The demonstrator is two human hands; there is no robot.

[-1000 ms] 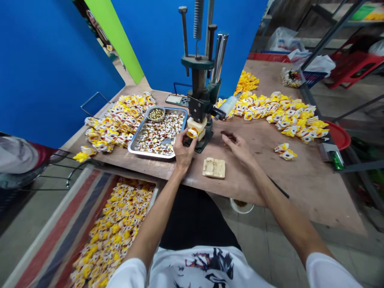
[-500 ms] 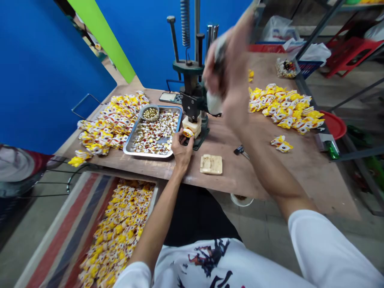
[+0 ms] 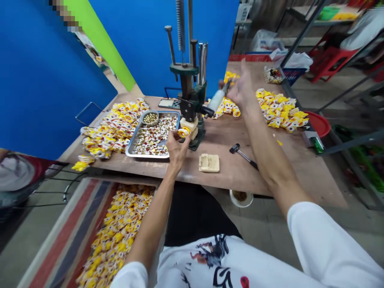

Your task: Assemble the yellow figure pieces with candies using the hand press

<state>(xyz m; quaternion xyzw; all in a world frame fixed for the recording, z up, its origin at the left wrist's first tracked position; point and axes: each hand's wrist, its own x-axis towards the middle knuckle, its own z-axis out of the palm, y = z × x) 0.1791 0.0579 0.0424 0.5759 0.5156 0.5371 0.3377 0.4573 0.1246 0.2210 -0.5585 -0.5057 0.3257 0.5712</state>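
Observation:
A small yellow and white piece (image 3: 184,132) is pinched in the fingers of my left hand (image 3: 177,148), at the pale block (image 3: 192,129) low on the green hand press (image 3: 188,94). My right hand (image 3: 239,89) is at the outer end of the press's lever, by its whitish handle (image 3: 216,100); the fingers are blurred, some stretched upward, and their hold on it is unclear. Left of the press, a metal tray (image 3: 129,150) holds many small pieces and a bowl of gold beads (image 3: 151,118). A beige block (image 3: 209,163) lies in front of the press.
Yellow and white pieces are heaped at the left (image 3: 111,128) and right (image 3: 280,109) of the table. A small hammer (image 3: 240,151) lies under my right forearm. A striped box (image 3: 69,236) of pieces stands below the table's left edge. A blue wall (image 3: 144,48) rises behind.
My right hand has swung down and away to the right with the lever, uncovering pieces behind the press. My left hand remains at the block with the piece. The view has shifted slightly.

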